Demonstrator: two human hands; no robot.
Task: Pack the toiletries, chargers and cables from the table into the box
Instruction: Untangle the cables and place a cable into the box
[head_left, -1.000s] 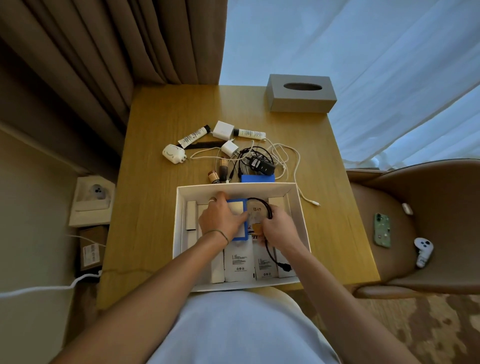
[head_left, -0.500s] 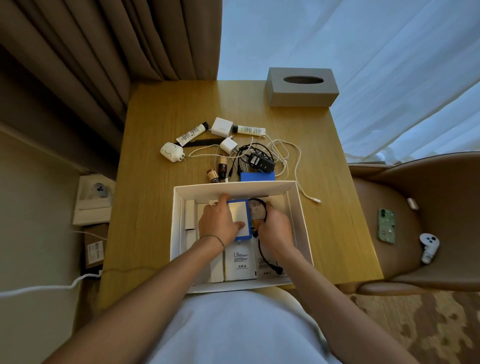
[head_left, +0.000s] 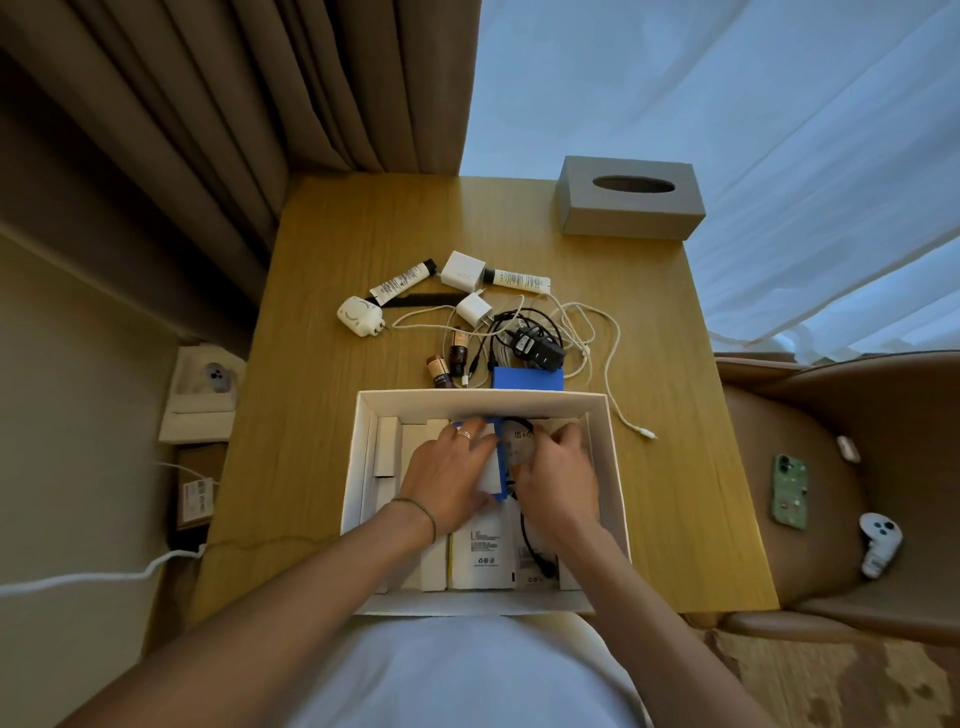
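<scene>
A white cardboard box sits at the table's near edge, lined with white packets and small cartons. My left hand lies flat on a blue-edged pack near the box's far wall. Beside it, my right hand curls its fingers on a clear pouch, and a black cable runs under that hand. Beyond the box lie two tubes, white chargers, a black adapter, tangled white cables, two small brown bottles and a blue box.
A grey tissue box stands at the table's far right corner. To the right, a chair holds a green phone and a white controller. Curtains hang behind, and a wall socket with a white cord sits left of the table.
Both hands have slid farther into the box toward its far wall, taking the blue-edged pack and the pouch along. The items on the table have not moved.
</scene>
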